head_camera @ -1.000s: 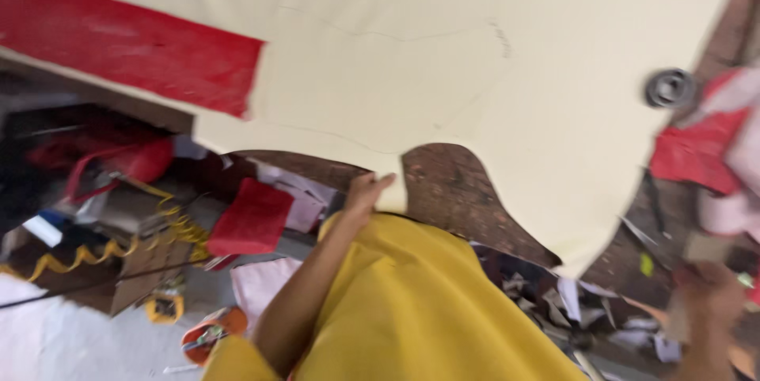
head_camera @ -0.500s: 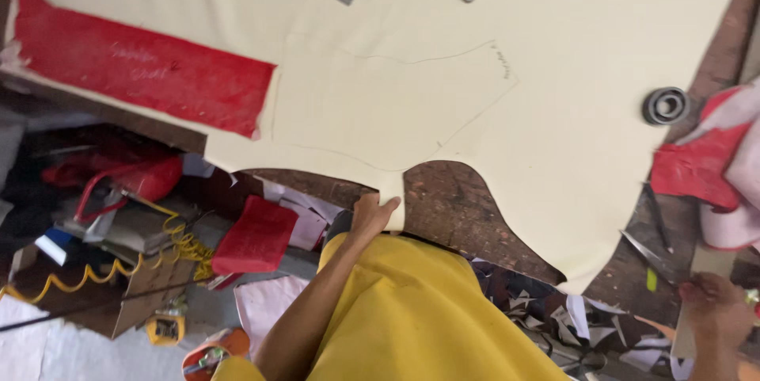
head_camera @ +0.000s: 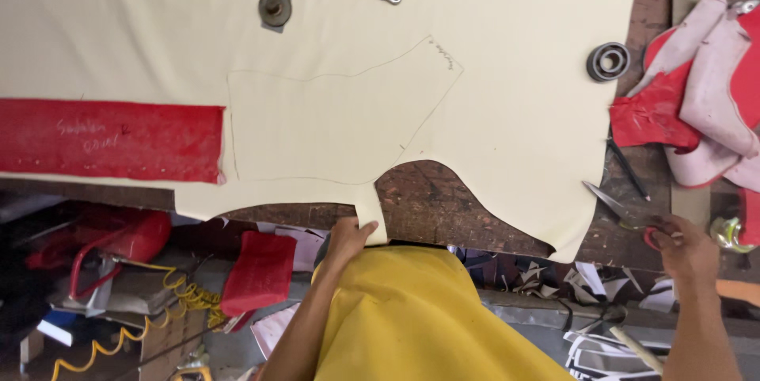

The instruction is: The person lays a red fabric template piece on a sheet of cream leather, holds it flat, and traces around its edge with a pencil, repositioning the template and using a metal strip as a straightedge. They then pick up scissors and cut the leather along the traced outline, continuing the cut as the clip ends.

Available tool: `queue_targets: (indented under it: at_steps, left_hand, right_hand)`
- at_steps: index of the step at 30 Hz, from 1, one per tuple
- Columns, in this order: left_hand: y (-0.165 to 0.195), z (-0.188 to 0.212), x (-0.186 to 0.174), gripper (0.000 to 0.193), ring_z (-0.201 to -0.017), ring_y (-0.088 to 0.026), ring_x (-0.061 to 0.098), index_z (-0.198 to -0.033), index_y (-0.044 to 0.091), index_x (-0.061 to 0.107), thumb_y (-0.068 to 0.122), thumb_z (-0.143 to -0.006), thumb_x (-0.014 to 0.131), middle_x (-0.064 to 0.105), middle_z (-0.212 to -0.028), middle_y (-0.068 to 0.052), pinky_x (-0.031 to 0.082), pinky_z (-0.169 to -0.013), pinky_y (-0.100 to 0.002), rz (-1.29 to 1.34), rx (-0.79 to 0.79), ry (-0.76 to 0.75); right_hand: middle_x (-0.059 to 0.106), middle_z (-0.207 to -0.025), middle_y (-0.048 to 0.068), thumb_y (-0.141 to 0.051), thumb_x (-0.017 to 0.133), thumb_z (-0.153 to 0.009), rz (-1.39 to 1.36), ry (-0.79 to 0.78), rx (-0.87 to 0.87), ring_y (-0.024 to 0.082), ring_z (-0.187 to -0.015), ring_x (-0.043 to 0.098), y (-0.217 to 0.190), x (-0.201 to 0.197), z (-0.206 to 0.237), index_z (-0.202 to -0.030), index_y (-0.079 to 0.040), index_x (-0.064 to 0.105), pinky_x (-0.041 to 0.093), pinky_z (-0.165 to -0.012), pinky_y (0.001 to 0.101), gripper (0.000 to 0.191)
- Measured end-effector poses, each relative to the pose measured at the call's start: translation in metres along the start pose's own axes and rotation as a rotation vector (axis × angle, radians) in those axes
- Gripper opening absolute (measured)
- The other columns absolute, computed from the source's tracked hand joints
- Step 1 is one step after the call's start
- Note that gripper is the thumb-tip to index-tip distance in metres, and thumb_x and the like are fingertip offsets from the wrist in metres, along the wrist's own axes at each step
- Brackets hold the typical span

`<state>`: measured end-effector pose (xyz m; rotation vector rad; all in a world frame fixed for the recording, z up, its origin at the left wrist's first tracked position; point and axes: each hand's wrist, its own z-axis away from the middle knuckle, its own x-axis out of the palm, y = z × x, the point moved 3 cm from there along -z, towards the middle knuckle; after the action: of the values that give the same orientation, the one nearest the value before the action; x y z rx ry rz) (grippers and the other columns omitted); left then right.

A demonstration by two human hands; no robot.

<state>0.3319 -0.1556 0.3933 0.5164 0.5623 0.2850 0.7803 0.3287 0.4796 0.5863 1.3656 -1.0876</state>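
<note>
Left hand (head_camera: 348, 237) pinching cream sheet's (head_camera: 507, 112) narrow tab at lower centre, keeping it taut on tabletop (head_camera: 443, 203); right hand (head_camera: 687, 248) closed on scissors (head_camera: 625, 211) at lower right, ready for cutting.

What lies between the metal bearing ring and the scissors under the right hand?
In the head view, a dark pencil-like stick lies on bare wooden bench between the metal bearing ring and the scissors at the right hand.
</note>
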Motion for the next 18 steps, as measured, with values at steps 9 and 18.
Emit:
queue_targets:
  at_steps: [9, 18]
  left_hand:
    - [0.026, 0.034, -0.007, 0.047, -0.1, -0.041, 0.071, -0.097, 0.001, 0.079, 0.047, -0.088, 0.074, 0.074, -0.103, -0.024, 0.055, -0.088, -0.051, -0.432, -0.129, -0.088]
    - [0.058, 0.046, -0.031, 0.038, -0.106, -0.041, 0.071, -0.107, 0.003, 0.075, 0.037, -0.09, 0.072, 0.072, -0.111, -0.025, 0.056, -0.09, -0.051, -0.641, -0.054, -0.141]
  right_hand:
    - [0.075, -0.102, 0.016, -0.019, 0.076, -0.086, -0.056, -0.014, -0.042, 0.031, -0.095, 0.073, 0.004, 0.006, 0.021, -0.124, -0.012, 0.074, 0.056, -0.087, 0.0401, 0.039]
    - [0.062, -0.104, 0.013, -0.033, 0.086, -0.087, 0.41, 0.213, -0.113, 0.035, -0.105, 0.064, -0.012, 0.0, 0.052, -0.105, -0.017, 0.079, 0.054, -0.086, 0.0437, 0.025]
